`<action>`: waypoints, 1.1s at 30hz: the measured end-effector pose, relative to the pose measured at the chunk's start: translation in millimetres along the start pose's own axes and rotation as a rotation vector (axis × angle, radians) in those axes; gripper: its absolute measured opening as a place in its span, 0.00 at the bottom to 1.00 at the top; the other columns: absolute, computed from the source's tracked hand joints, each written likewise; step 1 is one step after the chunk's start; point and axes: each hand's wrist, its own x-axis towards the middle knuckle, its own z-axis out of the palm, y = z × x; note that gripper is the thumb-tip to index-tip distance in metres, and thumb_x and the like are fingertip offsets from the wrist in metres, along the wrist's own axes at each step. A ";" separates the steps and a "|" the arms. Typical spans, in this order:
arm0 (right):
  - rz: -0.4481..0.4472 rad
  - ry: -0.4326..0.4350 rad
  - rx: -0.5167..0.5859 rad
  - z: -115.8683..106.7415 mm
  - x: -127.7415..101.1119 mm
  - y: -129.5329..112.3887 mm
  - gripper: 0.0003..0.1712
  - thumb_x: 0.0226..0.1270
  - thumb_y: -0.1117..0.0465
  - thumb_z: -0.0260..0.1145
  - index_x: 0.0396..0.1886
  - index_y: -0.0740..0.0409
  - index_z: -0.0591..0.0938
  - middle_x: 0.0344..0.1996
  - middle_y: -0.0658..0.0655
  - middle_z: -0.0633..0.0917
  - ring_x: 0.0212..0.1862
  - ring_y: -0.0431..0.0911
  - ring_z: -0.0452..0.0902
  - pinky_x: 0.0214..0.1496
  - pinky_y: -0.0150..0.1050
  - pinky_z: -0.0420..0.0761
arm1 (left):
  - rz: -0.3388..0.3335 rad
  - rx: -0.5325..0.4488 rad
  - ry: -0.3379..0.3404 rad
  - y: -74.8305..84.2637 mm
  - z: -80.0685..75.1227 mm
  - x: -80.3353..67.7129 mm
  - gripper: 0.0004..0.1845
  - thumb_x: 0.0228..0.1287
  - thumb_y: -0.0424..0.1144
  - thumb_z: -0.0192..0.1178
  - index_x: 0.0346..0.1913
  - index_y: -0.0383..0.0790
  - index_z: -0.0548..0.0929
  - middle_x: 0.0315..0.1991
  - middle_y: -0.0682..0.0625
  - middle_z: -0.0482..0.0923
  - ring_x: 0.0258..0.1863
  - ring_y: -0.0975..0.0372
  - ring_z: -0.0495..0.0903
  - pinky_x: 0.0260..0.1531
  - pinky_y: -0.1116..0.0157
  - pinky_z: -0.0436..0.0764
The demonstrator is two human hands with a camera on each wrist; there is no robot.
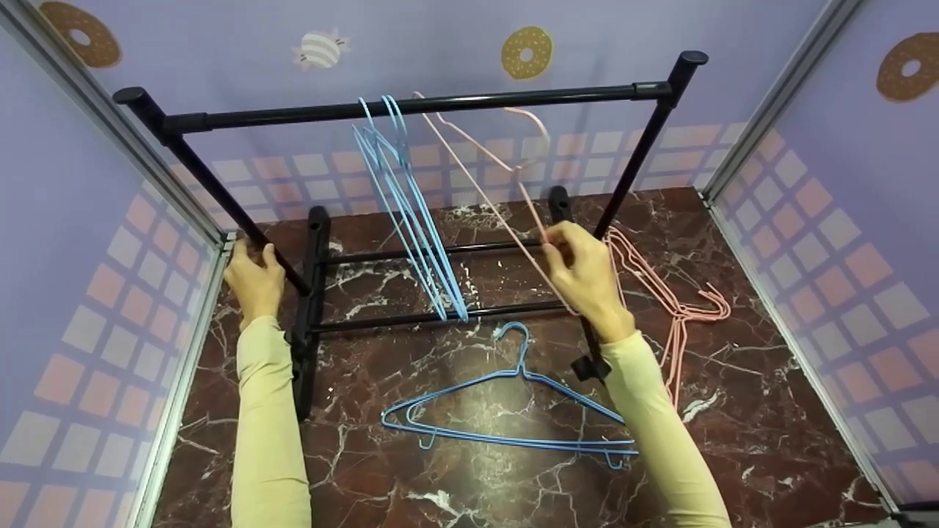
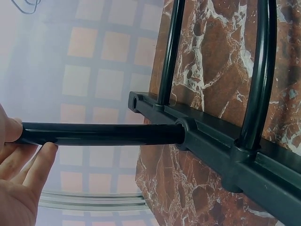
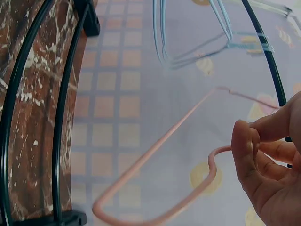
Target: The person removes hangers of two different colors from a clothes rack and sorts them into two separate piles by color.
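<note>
My left hand (image 1: 254, 282) grips the left upright post (image 2: 103, 134) of a black garment rack, low down, above where it enters the foot (image 2: 207, 141). My right hand (image 1: 587, 275) pinches a pink wire clothes hanger (image 3: 141, 162) between thumb and fingers, at a bent part of the wire. Its hook (image 1: 546, 136) overlaps the rack's top bar (image 1: 293, 116) in the head view. Several blue hangers (image 1: 402, 147) hang from that bar, left of the pink one.
Blue hangers (image 1: 522, 363) lie on the dark marbled floor (image 1: 367, 469) in front of the rack. Several pink hangers (image 1: 678, 312) lie beyond my right forearm. Two lower bars (image 1: 381, 321) span the rack's base. Printed walls (image 1: 242, 44) enclose it on three sides.
</note>
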 end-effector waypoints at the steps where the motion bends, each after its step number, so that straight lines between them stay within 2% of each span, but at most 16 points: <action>1: 0.001 0.011 -0.003 -4.0 -3.1 3.1 0.03 0.63 0.73 0.65 0.36 0.66 0.83 0.30 0.60 0.86 0.29 0.47 0.81 0.35 0.36 0.80 | -0.002 -0.002 0.000 0.2 -0.1 -0.1 0.17 0.73 0.38 0.57 0.57 0.30 0.79 0.51 0.33 0.84 0.58 0.37 0.77 0.65 0.47 0.70; 10: 0.015 0.105 -0.055 -45.9 -42.7 46.4 0.04 0.63 0.74 0.66 0.35 0.66 0.85 0.32 0.62 0.87 0.32 0.44 0.79 0.40 0.24 0.74 | 0.001 -0.006 0.007 2.7 1.5 0.8 0.16 0.73 0.37 0.57 0.56 0.29 0.80 0.51 0.33 0.84 0.57 0.39 0.79 0.64 0.49 0.73; 16: 0.083 0.179 -0.052 -67.8 -68.6 76.2 0.06 0.62 0.77 0.65 0.35 0.67 0.85 0.33 0.62 0.88 0.35 0.36 0.78 0.40 0.27 0.76 | -0.019 0.001 -0.002 2.6 1.0 1.0 0.17 0.73 0.38 0.57 0.57 0.30 0.79 0.52 0.33 0.84 0.58 0.39 0.79 0.65 0.49 0.72; 20: 0.127 0.244 -0.038 -75.8 -78.9 84.9 0.07 0.61 0.79 0.65 0.35 0.68 0.85 0.32 0.63 0.88 0.33 0.27 0.75 0.38 0.22 0.74 | -0.035 0.014 -0.009 0.7 0.6 -0.7 0.17 0.73 0.39 0.57 0.57 0.30 0.78 0.52 0.32 0.83 0.60 0.37 0.76 0.66 0.47 0.70; 23: 0.154 0.291 -0.002 -79.5 -82.7 80.6 0.06 0.61 0.80 0.64 0.34 0.71 0.84 0.29 0.66 0.86 0.30 0.27 0.75 0.35 0.19 0.73 | -0.045 0.015 -0.014 -0.6 0.1 -2.1 0.18 0.74 0.39 0.56 0.58 0.31 0.78 0.53 0.33 0.83 0.60 0.38 0.76 0.66 0.47 0.70; 26: 0.203 0.317 0.045 -83.9 -86.0 70.5 0.04 0.62 0.81 0.61 0.35 0.75 0.82 0.26 0.65 0.84 0.26 0.27 0.76 0.31 0.19 0.75 | -0.052 0.014 -0.010 -1.7 -0.4 -2.4 0.18 0.74 0.40 0.56 0.58 0.32 0.79 0.53 0.34 0.84 0.59 0.39 0.77 0.66 0.48 0.70; 28: 0.249 0.326 0.068 -86.9 -90.2 68.0 0.03 0.64 0.80 0.60 0.36 0.78 0.80 0.25 0.61 0.83 0.25 0.28 0.77 0.29 0.20 0.76 | -0.051 0.013 -0.007 -1.7 -0.5 -2.1 0.18 0.74 0.40 0.56 0.59 0.32 0.79 0.53 0.34 0.84 0.59 0.39 0.77 0.65 0.48 0.70; 30: 0.309 0.325 0.076 -89.1 -97.4 74.1 0.04 0.66 0.79 0.60 0.37 0.77 0.80 0.25 0.55 0.82 0.24 0.28 0.77 0.26 0.21 0.76 | -0.053 0.012 -0.010 -0.8 -0.3 -1.6 0.18 0.74 0.40 0.56 0.59 0.32 0.79 0.54 0.34 0.83 0.60 0.38 0.76 0.66 0.48 0.70; 33: 0.397 0.302 0.053 -91.8 -111.5 92.2 0.04 0.70 0.75 0.60 0.38 0.73 0.81 0.26 0.54 0.82 0.22 0.28 0.76 0.24 0.21 0.74 | -0.054 0.012 -0.015 1.5 0.0 -0.6 0.19 0.74 0.40 0.56 0.60 0.32 0.78 0.55 0.33 0.83 0.61 0.38 0.75 0.67 0.47 0.69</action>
